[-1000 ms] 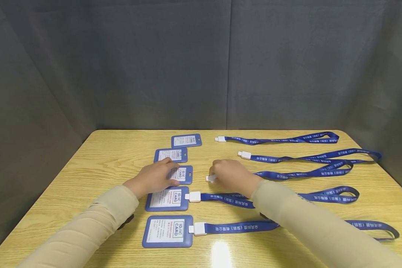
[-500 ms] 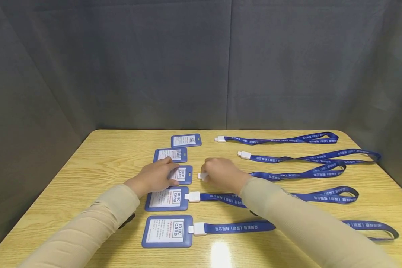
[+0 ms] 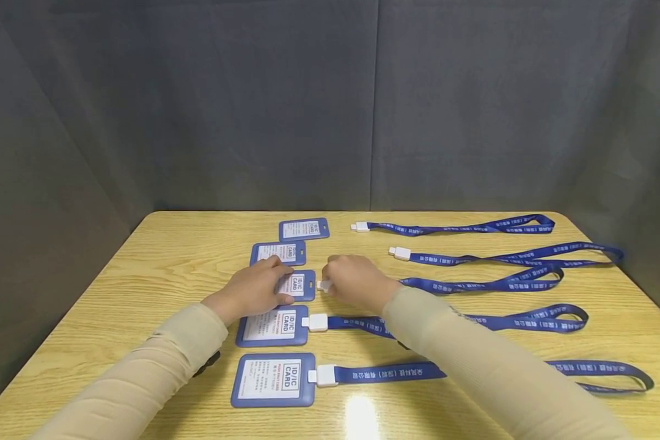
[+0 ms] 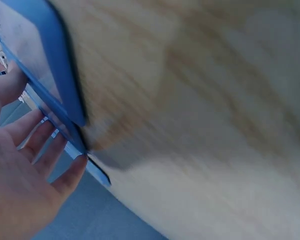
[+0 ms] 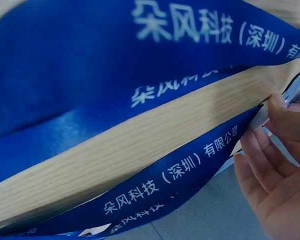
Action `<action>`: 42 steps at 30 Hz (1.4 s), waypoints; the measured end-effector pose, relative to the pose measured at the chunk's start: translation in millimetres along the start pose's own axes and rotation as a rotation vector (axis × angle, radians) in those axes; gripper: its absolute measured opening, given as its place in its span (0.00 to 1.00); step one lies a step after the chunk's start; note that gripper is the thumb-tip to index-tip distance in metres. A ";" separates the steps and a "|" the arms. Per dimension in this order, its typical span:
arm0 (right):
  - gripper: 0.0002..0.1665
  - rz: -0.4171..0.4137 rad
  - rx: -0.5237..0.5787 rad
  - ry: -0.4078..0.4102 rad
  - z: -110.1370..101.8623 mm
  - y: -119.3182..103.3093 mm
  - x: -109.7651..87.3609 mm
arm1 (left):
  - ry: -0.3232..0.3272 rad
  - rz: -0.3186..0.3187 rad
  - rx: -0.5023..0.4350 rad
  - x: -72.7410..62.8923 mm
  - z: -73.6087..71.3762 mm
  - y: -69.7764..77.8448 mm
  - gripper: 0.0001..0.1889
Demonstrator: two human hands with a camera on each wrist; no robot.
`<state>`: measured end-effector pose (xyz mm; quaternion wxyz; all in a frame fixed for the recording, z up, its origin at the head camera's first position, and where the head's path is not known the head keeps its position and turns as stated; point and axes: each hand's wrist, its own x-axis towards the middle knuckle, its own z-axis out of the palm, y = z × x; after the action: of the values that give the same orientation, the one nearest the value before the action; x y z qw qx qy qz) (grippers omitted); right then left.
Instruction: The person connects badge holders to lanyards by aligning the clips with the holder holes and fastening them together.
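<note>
My left hand (image 3: 255,288) holds a blue ID card holder (image 3: 302,285), the middle one of a column, its thumb at the near edge and fingers over the far side. In the left wrist view the left hand (image 4: 27,175) has its fingers at that holder's edge, partly behind a nearer holder (image 4: 55,55). My right hand (image 3: 357,282) pinches the white clip (image 3: 322,285) of a blue lanyard (image 3: 473,285). The clip's tip points left, right by the holder's slotted end. In the right wrist view, thumb and fingers of the right hand (image 5: 275,165) grip the clip (image 5: 260,117).
Nearer me, two card holders (image 3: 272,380) (image 3: 272,326) have lanyard clips (image 3: 326,375) at their slots. Beyond my hands lie two more holders (image 3: 304,228) (image 3: 279,252), apart from their lanyards (image 3: 462,228) (image 3: 517,255). A dark curtain (image 3: 264,110) stands behind the wooden table (image 3: 170,256).
My right hand has moved left, drawing the lanyard along and bringing its clip up close to the card holder. My left hand has stayed on the holder.
</note>
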<state>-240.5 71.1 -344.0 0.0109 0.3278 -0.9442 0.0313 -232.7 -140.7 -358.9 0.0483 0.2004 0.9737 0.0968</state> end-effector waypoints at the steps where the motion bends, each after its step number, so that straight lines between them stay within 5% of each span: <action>1: 0.12 -0.005 -0.001 0.003 -0.4 -0.1 0.6 | 0.000 -0.005 -0.011 -0.1 -0.2 0.2 0.32; 10: 0.13 -0.018 -0.045 -0.009 -1.5 -0.5 4.7 | 0.005 -0.010 -0.063 0.0 -1.5 0.9 0.32; 22: 0.15 -0.066 -0.248 -0.050 -3.0 -4.5 7.2 | 0.044 0.012 0.002 0.7 1.2 3.0 0.32; 42: 0.12 -0.048 -0.071 0.008 5.9 0.1 3.7 | 0.045 0.002 -0.014 -1.5 3.5 1.8 0.31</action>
<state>-243.5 68.5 -349.8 0.0269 0.3498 -0.9364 -0.0010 -230.2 -139.1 -361.9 0.0276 0.1989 0.9736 0.1083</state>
